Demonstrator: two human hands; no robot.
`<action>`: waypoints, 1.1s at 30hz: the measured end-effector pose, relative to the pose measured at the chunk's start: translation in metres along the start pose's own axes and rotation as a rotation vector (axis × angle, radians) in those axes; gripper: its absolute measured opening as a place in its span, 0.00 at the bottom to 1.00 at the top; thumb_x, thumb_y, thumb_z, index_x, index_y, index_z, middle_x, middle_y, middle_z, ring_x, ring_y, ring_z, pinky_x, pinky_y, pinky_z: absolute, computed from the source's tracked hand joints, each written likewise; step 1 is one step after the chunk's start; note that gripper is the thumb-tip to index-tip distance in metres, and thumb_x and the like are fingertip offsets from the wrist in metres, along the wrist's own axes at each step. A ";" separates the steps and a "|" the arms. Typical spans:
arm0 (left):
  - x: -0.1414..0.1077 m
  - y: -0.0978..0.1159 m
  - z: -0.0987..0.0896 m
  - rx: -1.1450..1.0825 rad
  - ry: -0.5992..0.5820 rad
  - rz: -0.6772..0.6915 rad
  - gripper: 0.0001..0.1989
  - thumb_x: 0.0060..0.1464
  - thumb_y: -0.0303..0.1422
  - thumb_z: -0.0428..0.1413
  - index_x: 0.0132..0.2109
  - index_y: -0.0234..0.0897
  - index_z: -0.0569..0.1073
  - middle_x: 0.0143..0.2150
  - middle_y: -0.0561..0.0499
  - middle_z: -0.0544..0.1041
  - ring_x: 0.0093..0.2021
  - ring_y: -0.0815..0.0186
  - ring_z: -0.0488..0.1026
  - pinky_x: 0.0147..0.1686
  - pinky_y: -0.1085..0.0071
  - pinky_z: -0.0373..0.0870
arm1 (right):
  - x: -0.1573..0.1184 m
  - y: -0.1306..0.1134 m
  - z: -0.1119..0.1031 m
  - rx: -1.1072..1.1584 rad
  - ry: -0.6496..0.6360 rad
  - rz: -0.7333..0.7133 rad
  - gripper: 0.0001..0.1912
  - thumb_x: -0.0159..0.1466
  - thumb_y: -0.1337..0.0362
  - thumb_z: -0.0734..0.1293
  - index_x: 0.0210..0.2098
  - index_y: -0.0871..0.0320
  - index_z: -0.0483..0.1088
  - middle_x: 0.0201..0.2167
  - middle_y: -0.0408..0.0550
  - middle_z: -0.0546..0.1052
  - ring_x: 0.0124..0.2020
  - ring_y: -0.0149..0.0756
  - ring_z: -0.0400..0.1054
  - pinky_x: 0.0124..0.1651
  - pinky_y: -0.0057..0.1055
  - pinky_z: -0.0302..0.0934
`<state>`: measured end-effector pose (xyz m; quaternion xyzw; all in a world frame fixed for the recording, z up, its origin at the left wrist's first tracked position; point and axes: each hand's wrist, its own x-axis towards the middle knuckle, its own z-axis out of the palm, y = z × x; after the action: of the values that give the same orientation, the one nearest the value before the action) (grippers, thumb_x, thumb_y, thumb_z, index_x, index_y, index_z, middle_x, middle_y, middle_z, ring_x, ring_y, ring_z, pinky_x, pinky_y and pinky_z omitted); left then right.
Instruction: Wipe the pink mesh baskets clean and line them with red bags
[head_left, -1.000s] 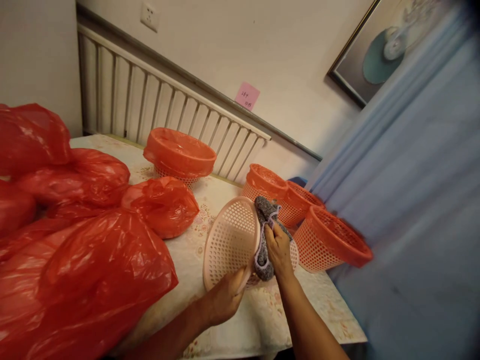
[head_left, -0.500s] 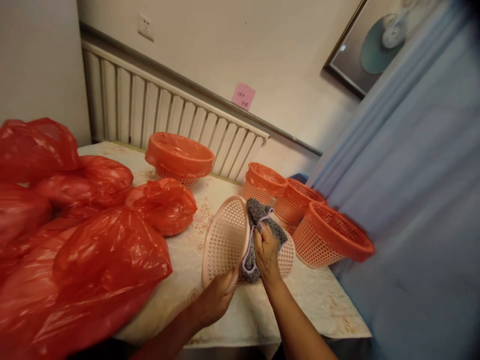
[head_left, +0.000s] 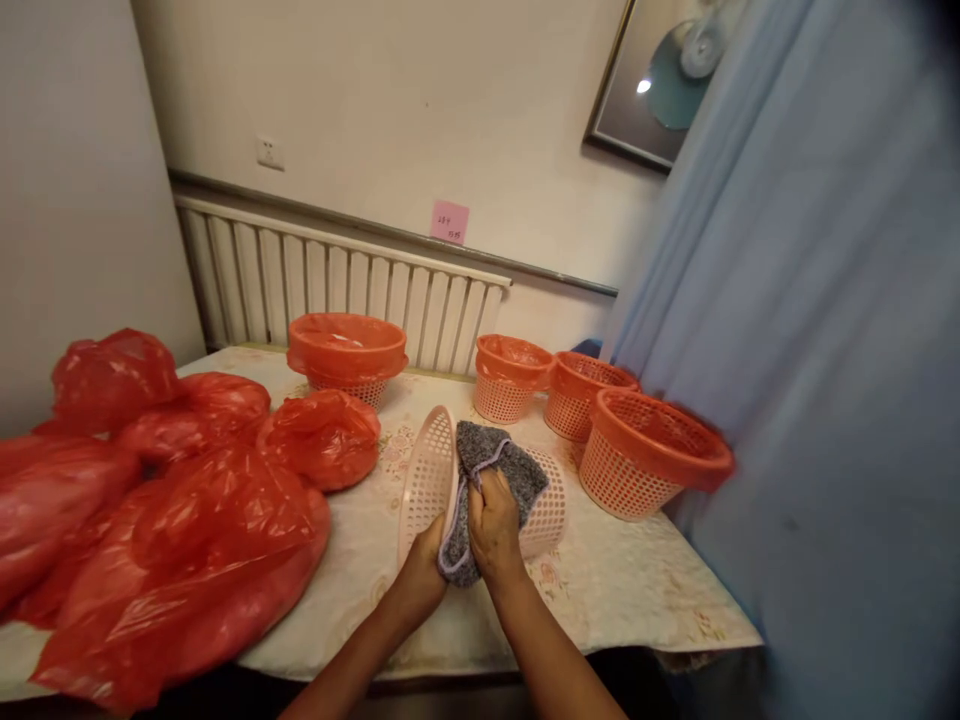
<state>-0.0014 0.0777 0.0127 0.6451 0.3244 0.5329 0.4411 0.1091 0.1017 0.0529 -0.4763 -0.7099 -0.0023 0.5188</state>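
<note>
A pink perforated basket lies tipped on its side over the table, its wide rim turned to the left. My left hand grips the lower part of that rim, with its fingertips partly hidden. Bunched in my right hand is a grey cloth with a lilac edge, which rests against the outside of the basket just behind the rim. The cloth covers the middle of the basket.
Red plastic bags pile up on the left of the patterned tablecloth. A red-lined basket stands at the back left. Three more lined baskets stand to the right, beside a blue curtain.
The view has tilted and shifted. The held basket has turned so its opening shows narrower, and the cloth in my right hand now reaches lower along the rim, close to my left hand.
</note>
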 end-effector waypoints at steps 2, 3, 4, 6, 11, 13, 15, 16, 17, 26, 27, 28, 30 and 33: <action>0.000 0.004 0.003 0.006 -0.002 -0.006 0.16 0.54 0.27 0.51 0.51 0.35 0.72 0.48 0.49 0.78 0.47 0.60 0.73 0.50 0.68 0.68 | -0.003 0.004 -0.003 0.001 -0.010 -0.008 0.12 0.64 0.71 0.53 0.36 0.57 0.67 0.34 0.48 0.71 0.39 0.38 0.63 0.45 0.35 0.58; -0.001 0.004 0.004 0.011 -0.001 -0.007 0.16 0.54 0.27 0.52 0.51 0.36 0.72 0.50 0.49 0.77 0.48 0.60 0.72 0.51 0.67 0.67 | -0.004 0.007 -0.004 -0.001 -0.017 -0.019 0.13 0.64 0.72 0.53 0.36 0.57 0.67 0.34 0.48 0.71 0.39 0.38 0.63 0.45 0.35 0.58; -0.002 0.003 0.005 0.016 -0.002 -0.013 0.17 0.55 0.28 0.51 0.51 0.36 0.72 0.51 0.49 0.77 0.49 0.59 0.72 0.52 0.67 0.66 | -0.005 0.011 -0.005 -0.005 -0.023 -0.032 0.13 0.62 0.73 0.53 0.35 0.57 0.68 0.34 0.49 0.71 0.39 0.38 0.64 0.45 0.35 0.58; -0.006 -0.001 0.005 0.004 -0.004 -0.043 0.17 0.56 0.29 0.51 0.52 0.35 0.71 0.52 0.48 0.76 0.51 0.58 0.71 0.53 0.65 0.66 | -0.004 0.021 -0.006 -0.020 -0.030 -0.053 0.14 0.60 0.74 0.54 0.36 0.58 0.69 0.36 0.50 0.72 0.40 0.38 0.64 0.46 0.35 0.59; -0.015 -0.017 0.004 0.009 -0.005 -0.102 0.20 0.54 0.29 0.52 0.54 0.33 0.69 0.52 0.45 0.76 0.52 0.56 0.71 0.56 0.62 0.64 | 0.001 0.061 -0.016 -0.056 0.000 -0.004 0.19 0.57 0.73 0.54 0.41 0.60 0.71 0.40 0.53 0.75 0.42 0.39 0.66 0.47 0.34 0.59; -0.019 -0.021 0.004 0.049 0.009 -0.116 0.20 0.53 0.28 0.51 0.53 0.33 0.70 0.52 0.45 0.77 0.52 0.56 0.72 0.56 0.61 0.64 | 0.001 0.081 -0.025 -0.077 0.033 0.058 0.16 0.57 0.71 0.55 0.37 0.60 0.72 0.35 0.53 0.75 0.38 0.38 0.67 0.43 0.33 0.59; -0.022 -0.022 0.005 0.073 0.009 -0.123 0.19 0.53 0.28 0.51 0.52 0.34 0.70 0.51 0.45 0.77 0.51 0.57 0.72 0.56 0.60 0.64 | -0.001 0.098 -0.036 -0.100 0.068 0.132 0.13 0.58 0.68 0.55 0.31 0.60 0.71 0.29 0.51 0.75 0.32 0.37 0.66 0.37 0.31 0.58; -0.023 -0.023 0.006 0.084 0.005 -0.124 0.18 0.53 0.28 0.51 0.51 0.34 0.71 0.51 0.45 0.77 0.50 0.57 0.73 0.56 0.60 0.64 | -0.003 0.105 -0.042 -0.111 0.086 0.171 0.13 0.59 0.66 0.55 0.28 0.60 0.71 0.27 0.50 0.74 0.29 0.36 0.65 0.34 0.30 0.57; -0.025 -0.023 0.006 0.096 0.002 -0.127 0.17 0.53 0.28 0.51 0.50 0.33 0.71 0.49 0.45 0.78 0.49 0.57 0.73 0.56 0.60 0.64 | -0.005 0.112 -0.048 -0.121 0.105 0.208 0.13 0.59 0.65 0.55 0.27 0.60 0.70 0.24 0.49 0.73 0.27 0.36 0.64 0.31 0.29 0.55; -0.032 -0.024 0.006 0.156 0.018 -0.158 0.19 0.51 0.31 0.51 0.50 0.35 0.74 0.51 0.46 0.78 0.52 0.55 0.72 0.57 0.59 0.63 | -0.045 0.123 -0.070 -0.176 0.281 0.445 0.18 0.62 0.54 0.53 0.24 0.57 0.65 0.19 0.46 0.70 0.21 0.34 0.59 0.26 0.29 0.47; -0.034 -0.024 0.006 0.158 0.014 -0.158 0.19 0.51 0.30 0.51 0.50 0.35 0.74 0.51 0.46 0.78 0.52 0.55 0.72 0.57 0.59 0.63 | -0.049 0.120 -0.069 -0.183 0.295 0.457 0.18 0.62 0.54 0.53 0.24 0.57 0.64 0.20 0.46 0.69 0.21 0.34 0.59 0.26 0.29 0.47; -0.035 -0.025 0.005 0.164 0.007 -0.157 0.19 0.50 0.30 0.51 0.50 0.35 0.74 0.51 0.46 0.78 0.52 0.55 0.72 0.57 0.59 0.63 | -0.053 0.116 -0.068 -0.189 0.305 0.464 0.18 0.62 0.53 0.53 0.24 0.57 0.64 0.20 0.46 0.69 0.21 0.35 0.58 0.26 0.30 0.47; -0.036 -0.025 0.005 0.176 -0.011 -0.151 0.20 0.50 0.29 0.51 0.50 0.36 0.74 0.51 0.46 0.78 0.52 0.55 0.72 0.57 0.59 0.63 | -0.059 0.103 -0.062 -0.194 0.317 0.464 0.18 0.63 0.53 0.54 0.24 0.56 0.63 0.21 0.46 0.69 0.23 0.35 0.59 0.28 0.30 0.49; -0.035 -0.025 0.005 0.180 -0.022 -0.137 0.20 0.50 0.29 0.51 0.50 0.36 0.74 0.50 0.47 0.78 0.52 0.56 0.72 0.58 0.61 0.62 | -0.067 0.070 -0.046 -0.161 0.310 0.343 0.14 0.63 0.57 0.56 0.24 0.56 0.62 0.24 0.47 0.68 0.27 0.36 0.61 0.32 0.32 0.54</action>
<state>-0.0028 0.0551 -0.0245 0.6643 0.4094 0.4633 0.4202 0.1913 0.0718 -0.0096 -0.6237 -0.5281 -0.0437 0.5746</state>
